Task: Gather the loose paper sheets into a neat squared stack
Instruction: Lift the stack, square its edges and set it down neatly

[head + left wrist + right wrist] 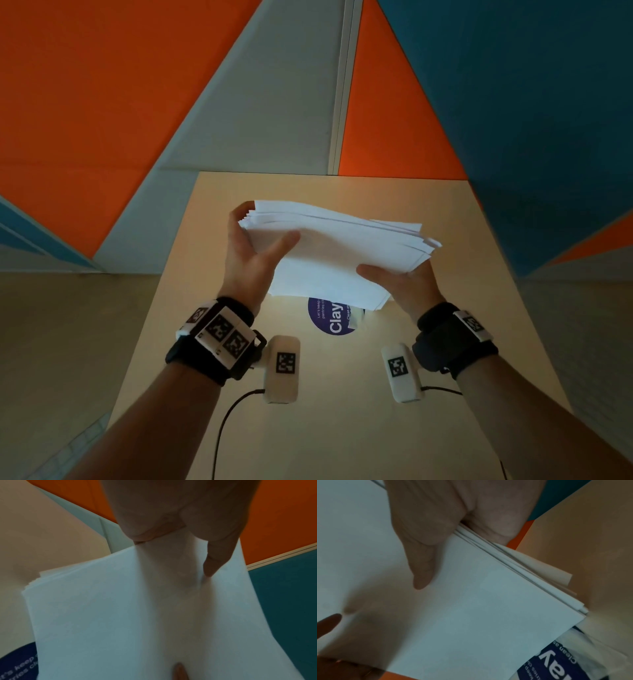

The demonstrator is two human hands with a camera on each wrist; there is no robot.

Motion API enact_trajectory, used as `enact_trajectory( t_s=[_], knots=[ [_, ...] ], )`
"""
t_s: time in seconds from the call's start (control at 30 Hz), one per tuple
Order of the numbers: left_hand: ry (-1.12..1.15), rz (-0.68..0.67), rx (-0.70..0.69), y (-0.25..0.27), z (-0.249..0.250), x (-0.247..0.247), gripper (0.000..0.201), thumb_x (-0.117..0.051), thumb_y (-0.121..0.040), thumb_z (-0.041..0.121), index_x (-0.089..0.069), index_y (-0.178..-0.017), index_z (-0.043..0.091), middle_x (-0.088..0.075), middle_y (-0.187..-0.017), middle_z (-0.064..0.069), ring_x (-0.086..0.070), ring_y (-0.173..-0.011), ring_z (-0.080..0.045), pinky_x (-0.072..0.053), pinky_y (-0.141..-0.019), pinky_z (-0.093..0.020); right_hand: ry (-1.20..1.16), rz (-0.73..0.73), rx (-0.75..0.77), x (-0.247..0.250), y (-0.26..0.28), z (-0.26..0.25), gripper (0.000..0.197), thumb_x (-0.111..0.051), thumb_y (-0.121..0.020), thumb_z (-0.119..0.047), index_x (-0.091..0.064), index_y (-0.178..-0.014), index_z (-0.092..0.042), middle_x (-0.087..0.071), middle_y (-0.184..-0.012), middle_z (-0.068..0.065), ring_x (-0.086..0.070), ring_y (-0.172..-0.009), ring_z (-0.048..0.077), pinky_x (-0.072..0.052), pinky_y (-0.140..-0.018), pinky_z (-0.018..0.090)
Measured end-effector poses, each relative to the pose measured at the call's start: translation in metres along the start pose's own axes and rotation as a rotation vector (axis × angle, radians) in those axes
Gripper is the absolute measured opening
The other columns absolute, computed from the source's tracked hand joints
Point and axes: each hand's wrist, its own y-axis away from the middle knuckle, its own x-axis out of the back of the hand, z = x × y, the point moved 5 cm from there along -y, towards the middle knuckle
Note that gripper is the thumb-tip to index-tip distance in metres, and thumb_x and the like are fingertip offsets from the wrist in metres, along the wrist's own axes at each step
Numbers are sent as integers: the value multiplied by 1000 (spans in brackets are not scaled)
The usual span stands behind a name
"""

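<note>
A stack of white paper sheets [335, 250] is held up above the tan table [342, 394], its edges fanned and uneven at the far right and left. My left hand [257, 240] grips the stack's left side, thumb on top [212, 566], fingers underneath. My right hand [400, 277] grips the right near side, thumb lying on the top sheet [421, 574], fingers hidden below. The offset sheet edges [530, 572] show in the right wrist view. The paper stack [120, 615] fills the left wrist view.
A round purple sticker with white lettering [334, 320] lies on the table under the stack, with a crumpled white bit [590, 649] beside it. Orange, grey and blue wall panels [137, 102] rise behind the table's far edge. Floor lies to both sides.
</note>
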Motion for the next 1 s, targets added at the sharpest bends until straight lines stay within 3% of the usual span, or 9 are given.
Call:
enact_trajectory(
  t_s=[0.13,0.2,0.27,0.4,0.53,0.67,0.8,0.9,1.0],
  knots=[
    [117,24,3,-3,13,-2,66,-73,-65,50,-48,-119,23,-63,-115,-5,-61,-109,-20,-47,-96,-38,2,-6,20,-1,2,-15,50,-84,-69,6,-66,-111,-15,-78,-97,-5,-75,-90,10,-60,-74,22],
    [122,67,12,-7,18,0,61,-64,-65,66,-51,-110,26,-58,-117,-7,-53,-120,-27,-37,-109,-49,35,-45,27,1,4,-16,42,-86,-69,2,-70,-103,-17,-79,-92,-7,-75,-88,10,-61,-77,25],
    [110,99,15,-9,20,1,60,-57,-66,70,-53,-102,23,-55,-110,-3,-51,-116,-25,-33,-109,-48,100,-88,18,2,5,-12,48,-89,-66,-3,-70,-110,-11,-78,-97,-4,-75,-91,9,-60,-82,26],
    [50,135,19,-12,19,1,31,-61,-73,49,-55,-89,23,-56,-94,0,-51,-91,-19,-38,-88,-35,120,-114,30,-2,5,-4,60,-87,-68,0,-62,-122,-7,-77,-105,2,-74,-96,11,-59,-82,25],
    [45,179,-24,-15,23,3,2,-54,-83,21,-55,-83,20,-61,-82,-2,-55,-77,-13,-38,-79,-31,79,-92,25,-4,4,2,61,-85,-69,4,-59,-124,-2,-76,-107,7,-74,-97,17,-58,-81,26],
    [19,141,-76,-14,25,1,6,-58,-88,24,-56,-87,18,-63,-82,-1,-56,-78,-14,-41,-78,-29,74,-89,5,-3,5,5,58,-86,-69,3,-62,-121,-6,-76,-107,6,-74,-98,17,-59,-81,27],
    [7,151,-21,-10,14,1,8,-62,-89,24,-57,-85,19,-61,-73,11,-55,-67,-5,-42,-70,-24,107,-96,-5,-5,8,10,42,-85,-71,2,-70,-101,-22,-77,-99,-1,-74,-94,15,-59,-86,37],
    [48,130,-41,-10,19,1,12,-60,-86,29,-57,-82,18,-58,-72,8,-53,-70,-12,-42,-70,-26,78,-47,21,-3,6,7,53,-86,-69,2,-64,-116,-9,-76,-104,1,-73,-98,15,-58,-84,33],
    [60,101,-68,-8,23,-1,10,-62,-84,21,-55,-85,14,-59,-72,8,-56,-63,-5,-45,-58,-16,56,-42,26,-1,6,6,72,-90,-62,-9,-57,-125,-4,-74,-112,7,-72,-103,17,-59,-86,31]
  ],
)
